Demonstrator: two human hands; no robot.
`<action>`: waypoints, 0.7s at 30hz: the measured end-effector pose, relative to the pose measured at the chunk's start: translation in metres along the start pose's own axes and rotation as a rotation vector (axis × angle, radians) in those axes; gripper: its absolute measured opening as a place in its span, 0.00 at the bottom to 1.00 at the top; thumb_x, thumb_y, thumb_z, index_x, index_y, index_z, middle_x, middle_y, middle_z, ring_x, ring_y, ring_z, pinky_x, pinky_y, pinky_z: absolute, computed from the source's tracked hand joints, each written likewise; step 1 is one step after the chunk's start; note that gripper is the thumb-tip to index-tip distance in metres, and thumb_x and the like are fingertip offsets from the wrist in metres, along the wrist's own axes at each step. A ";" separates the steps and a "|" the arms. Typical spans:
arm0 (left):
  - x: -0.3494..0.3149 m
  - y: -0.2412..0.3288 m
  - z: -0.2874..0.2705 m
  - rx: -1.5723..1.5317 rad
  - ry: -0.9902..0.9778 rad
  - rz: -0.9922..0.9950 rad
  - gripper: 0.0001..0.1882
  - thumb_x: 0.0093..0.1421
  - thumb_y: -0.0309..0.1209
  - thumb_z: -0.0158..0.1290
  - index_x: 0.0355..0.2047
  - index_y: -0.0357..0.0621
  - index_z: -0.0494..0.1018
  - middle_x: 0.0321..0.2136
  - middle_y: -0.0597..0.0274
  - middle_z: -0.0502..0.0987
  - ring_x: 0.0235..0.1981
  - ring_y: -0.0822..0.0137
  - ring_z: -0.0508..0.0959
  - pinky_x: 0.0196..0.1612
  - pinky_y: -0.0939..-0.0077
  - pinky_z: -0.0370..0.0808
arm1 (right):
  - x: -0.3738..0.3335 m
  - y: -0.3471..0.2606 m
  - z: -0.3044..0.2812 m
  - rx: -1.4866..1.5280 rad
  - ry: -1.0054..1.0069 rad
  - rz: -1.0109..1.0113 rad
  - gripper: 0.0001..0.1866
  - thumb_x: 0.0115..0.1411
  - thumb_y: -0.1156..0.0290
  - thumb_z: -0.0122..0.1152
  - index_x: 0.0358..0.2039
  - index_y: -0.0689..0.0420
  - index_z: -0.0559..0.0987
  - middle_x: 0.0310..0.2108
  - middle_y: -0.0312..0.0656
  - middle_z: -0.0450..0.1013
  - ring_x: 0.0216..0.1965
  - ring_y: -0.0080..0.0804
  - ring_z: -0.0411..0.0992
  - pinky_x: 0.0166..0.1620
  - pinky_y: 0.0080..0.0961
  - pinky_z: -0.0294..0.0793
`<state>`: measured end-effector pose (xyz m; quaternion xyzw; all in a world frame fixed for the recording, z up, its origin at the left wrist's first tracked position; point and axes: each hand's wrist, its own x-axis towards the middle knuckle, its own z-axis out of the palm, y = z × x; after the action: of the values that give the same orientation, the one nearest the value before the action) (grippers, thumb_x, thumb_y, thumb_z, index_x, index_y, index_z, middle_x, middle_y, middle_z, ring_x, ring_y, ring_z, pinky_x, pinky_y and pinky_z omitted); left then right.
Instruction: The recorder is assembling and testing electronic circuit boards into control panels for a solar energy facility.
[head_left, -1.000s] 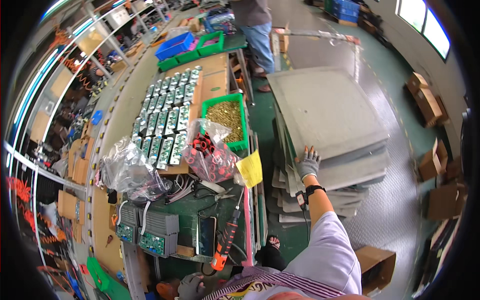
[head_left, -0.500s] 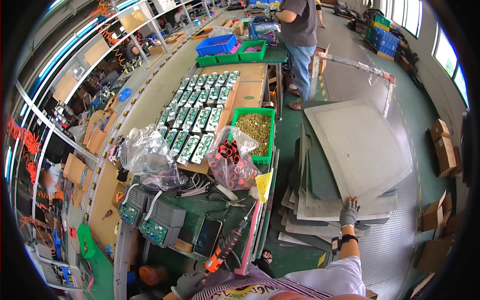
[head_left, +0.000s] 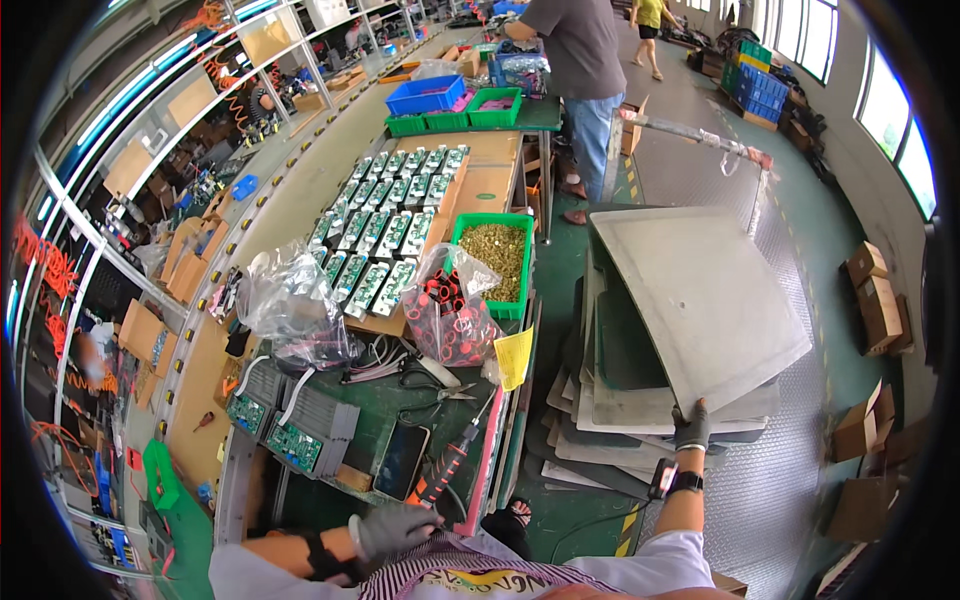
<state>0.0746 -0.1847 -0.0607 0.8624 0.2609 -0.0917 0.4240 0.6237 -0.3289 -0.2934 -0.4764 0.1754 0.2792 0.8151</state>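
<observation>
A stack of large flat sheets (head_left: pixel 600 400) rises to the right of the workbench. At the near corner of the top grey sheet (head_left: pixel 705 300), my gloved right hand (head_left: pixel 691 426) is closed on its edge. That sheet lies askew over a dark green sheet (head_left: pixel 622 340). Close to my body, my gloved left hand (head_left: pixel 395 531) has its fingers curled; whether they hold anything is hidden. Just beyond it, an orange and black power screwdriver (head_left: pixel 440 474) leans at the bench edge, beside a phone (head_left: pixel 403 461).
Scissors (head_left: pixel 440 398), a bag of red rings (head_left: pixel 450 325) and circuit-board units (head_left: pixel 312 436) lie on the bench. A green bin (head_left: pixel 494 258) holds brass-coloured parts. A person (head_left: pixel 590 90) stands beyond the bench. Behind the stack is a metal rail (head_left: pixel 695 130); cartons (head_left: pixel 875 300) stand right.
My left hand has come up and right, nearer the bench edge. My right hand has closed on the top sheet's corner, and more dark green shows under that sheet. The view has shifted slightly.
</observation>
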 end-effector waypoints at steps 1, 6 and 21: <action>0.021 0.007 -0.008 -0.130 -0.092 -0.024 0.16 0.60 0.41 0.47 0.42 0.45 0.71 0.32 0.60 0.76 0.35 0.64 0.77 0.39 0.73 0.72 | -0.035 -0.010 0.017 0.018 -0.028 -0.021 0.22 0.53 0.56 0.62 0.45 0.53 0.70 0.38 0.42 0.72 0.34 0.40 0.73 0.28 0.30 0.77; 0.151 0.095 -0.011 -1.063 -0.178 -0.112 0.31 0.61 0.53 0.42 0.49 0.35 0.63 0.44 0.56 0.71 0.41 0.67 0.74 0.44 0.72 0.71 | -0.221 -0.038 0.082 0.214 -0.238 0.201 0.16 0.57 0.62 0.56 0.44 0.54 0.70 0.42 0.41 0.71 0.41 0.41 0.71 0.36 0.30 0.76; 0.042 0.140 -0.143 -0.613 0.105 -0.074 0.13 0.50 0.33 0.52 0.30 0.33 0.73 0.24 0.60 0.75 0.23 0.71 0.73 0.27 0.76 0.69 | -0.210 -0.093 -0.107 -1.224 0.054 -0.167 0.27 0.62 0.50 0.38 0.49 0.60 0.68 0.42 0.48 0.69 0.39 0.36 0.67 0.41 0.30 0.68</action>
<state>0.1750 -0.1279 0.1080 0.6877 0.3293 0.0208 0.6467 0.5147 -0.5195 -0.1666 -0.8766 -0.0338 0.2524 0.4082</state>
